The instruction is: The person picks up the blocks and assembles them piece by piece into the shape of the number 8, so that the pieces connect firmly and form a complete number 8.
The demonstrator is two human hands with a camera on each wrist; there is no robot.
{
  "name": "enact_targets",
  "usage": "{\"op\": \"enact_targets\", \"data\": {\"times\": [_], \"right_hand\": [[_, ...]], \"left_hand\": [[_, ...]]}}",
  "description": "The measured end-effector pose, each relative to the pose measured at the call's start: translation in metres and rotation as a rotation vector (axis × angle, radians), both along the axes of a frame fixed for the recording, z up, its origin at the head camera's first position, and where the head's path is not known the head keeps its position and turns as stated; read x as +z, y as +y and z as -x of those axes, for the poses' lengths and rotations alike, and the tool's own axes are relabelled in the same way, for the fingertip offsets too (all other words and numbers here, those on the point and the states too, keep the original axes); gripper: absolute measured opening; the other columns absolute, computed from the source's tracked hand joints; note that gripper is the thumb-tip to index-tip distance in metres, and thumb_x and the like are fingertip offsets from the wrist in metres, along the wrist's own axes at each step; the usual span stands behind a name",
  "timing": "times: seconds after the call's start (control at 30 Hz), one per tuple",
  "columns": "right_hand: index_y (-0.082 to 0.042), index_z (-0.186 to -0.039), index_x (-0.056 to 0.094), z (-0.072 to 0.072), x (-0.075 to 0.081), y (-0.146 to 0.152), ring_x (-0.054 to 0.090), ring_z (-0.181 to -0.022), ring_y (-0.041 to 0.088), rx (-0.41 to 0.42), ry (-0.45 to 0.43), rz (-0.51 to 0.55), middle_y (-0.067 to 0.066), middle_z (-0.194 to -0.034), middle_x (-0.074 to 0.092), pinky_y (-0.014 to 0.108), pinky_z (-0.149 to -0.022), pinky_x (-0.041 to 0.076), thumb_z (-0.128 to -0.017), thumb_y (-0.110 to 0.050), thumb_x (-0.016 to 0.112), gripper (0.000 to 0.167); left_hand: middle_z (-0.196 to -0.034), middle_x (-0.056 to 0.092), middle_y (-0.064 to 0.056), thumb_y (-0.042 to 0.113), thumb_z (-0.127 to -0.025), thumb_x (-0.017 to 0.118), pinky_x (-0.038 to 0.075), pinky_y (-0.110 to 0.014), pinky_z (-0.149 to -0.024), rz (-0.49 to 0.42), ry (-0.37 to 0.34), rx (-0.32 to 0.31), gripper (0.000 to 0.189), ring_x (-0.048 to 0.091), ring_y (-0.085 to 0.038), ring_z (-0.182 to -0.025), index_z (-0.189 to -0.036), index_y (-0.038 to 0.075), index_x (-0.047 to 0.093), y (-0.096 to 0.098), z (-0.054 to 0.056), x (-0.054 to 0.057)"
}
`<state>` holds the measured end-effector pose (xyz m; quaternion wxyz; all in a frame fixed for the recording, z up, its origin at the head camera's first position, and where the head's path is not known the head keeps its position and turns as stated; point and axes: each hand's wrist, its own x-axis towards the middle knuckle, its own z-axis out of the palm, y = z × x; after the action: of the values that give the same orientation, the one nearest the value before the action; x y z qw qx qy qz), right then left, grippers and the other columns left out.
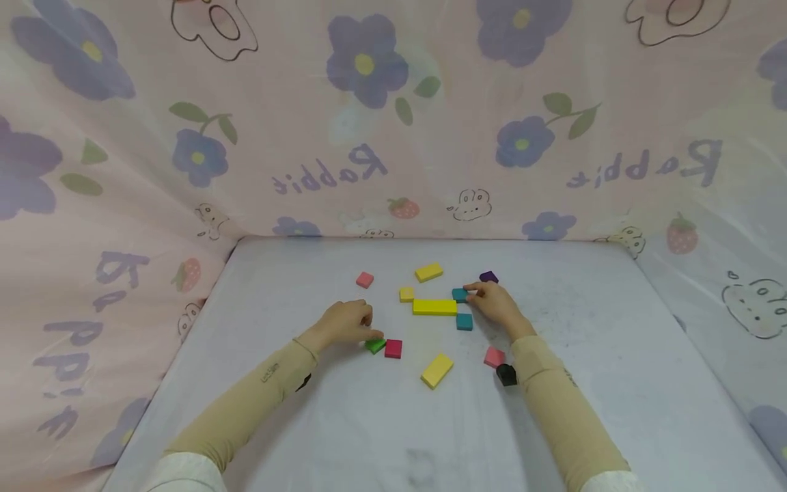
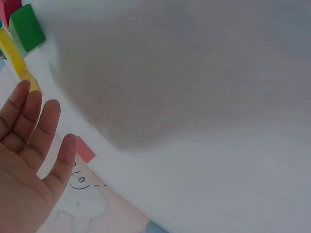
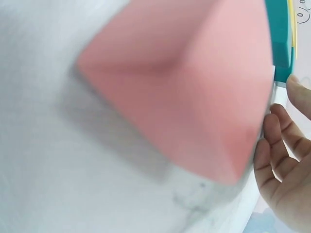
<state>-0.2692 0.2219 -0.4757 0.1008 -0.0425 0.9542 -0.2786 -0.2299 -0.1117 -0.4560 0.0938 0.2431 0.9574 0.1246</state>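
My right hand (image 1: 496, 305) has its index fingertip and thumb at a small teal block (image 1: 460, 294), pinching it at the right end of a long yellow block (image 1: 434, 307). The right wrist view shows a fingertip (image 3: 292, 81) against the teal edge, with the other fingers loosely bent. A second teal block (image 1: 464, 322) sits just below that end. My left hand (image 1: 346, 321) hovers low with a fingertip at a green block (image 1: 376, 346), beside a red block (image 1: 393, 349). In the left wrist view its fingers (image 2: 51, 114) are spread and relaxed.
A short yellow block (image 1: 406, 294) adjoins the long one's left end. Around lie two more yellow blocks (image 1: 428, 272) (image 1: 437, 371), pink blocks (image 1: 365, 279) (image 1: 494, 357) and a purple block (image 1: 488, 277). A black piece (image 1: 507, 374) is by the right wrist. Patterned cloth (image 1: 393, 137) walls the table.
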Motion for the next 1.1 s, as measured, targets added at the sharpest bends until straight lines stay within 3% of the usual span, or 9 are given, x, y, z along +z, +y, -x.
{"op": "enact_targets", "data": {"times": [0.27, 0.5, 0.9, 1.1], "right_hand": [[-0.014, -0.130, 0.055, 0.001, 0.001, 0.000, 0.054, -0.094, 0.028, -0.005, -0.018, -0.004, 0.018, -0.113, 0.060, 0.045, -0.087, 0.046, -0.095, -0.024, 0.052, 0.036], [-0.014, -0.130, 0.055, 0.000, 0.000, 0.000, 0.054, -0.095, 0.028, -0.005, -0.022, 0.015, 0.018, -0.114, 0.060, 0.046, -0.088, 0.046, -0.095, -0.024, 0.052, 0.036], [-0.015, -0.129, 0.056, 0.000, -0.004, 0.001, 0.054, -0.094, 0.027, -0.017, -0.016, 0.032, 0.017, -0.113, 0.060, 0.044, -0.086, 0.046, -0.095, -0.024, 0.053, 0.035], [-0.016, -0.129, 0.056, 0.001, -0.005, 0.002, 0.052, -0.090, 0.025, -0.020, -0.023, 0.040, 0.016, -0.111, 0.060, 0.038, -0.081, 0.046, -0.095, -0.025, 0.052, 0.035]], "left_hand": [[-0.073, 0.049, 0.008, 0.050, -0.072, 0.074, 0.034, -0.028, -0.065, 0.005, -0.007, -0.072, 0.038, 0.045, -0.008, -0.068, -0.080, 0.017, 0.057, -0.009, -0.012, -0.010], [-0.074, 0.050, 0.005, 0.040, -0.074, 0.075, 0.033, -0.029, -0.066, -0.002, 0.020, -0.076, 0.030, 0.044, -0.008, -0.068, -0.080, 0.015, 0.059, -0.011, -0.015, -0.011], [-0.092, 0.061, 0.003, 0.033, -0.080, 0.070, 0.045, -0.036, -0.077, -0.002, 0.091, -0.054, 0.026, 0.055, -0.010, -0.083, -0.096, 0.014, 0.063, -0.002, -0.002, -0.014], [-0.092, 0.061, 0.002, 0.033, -0.082, 0.068, 0.047, -0.034, -0.076, -0.017, 0.114, -0.088, 0.027, 0.054, -0.011, -0.082, -0.101, 0.014, 0.063, 0.013, 0.010, -0.017]]}}
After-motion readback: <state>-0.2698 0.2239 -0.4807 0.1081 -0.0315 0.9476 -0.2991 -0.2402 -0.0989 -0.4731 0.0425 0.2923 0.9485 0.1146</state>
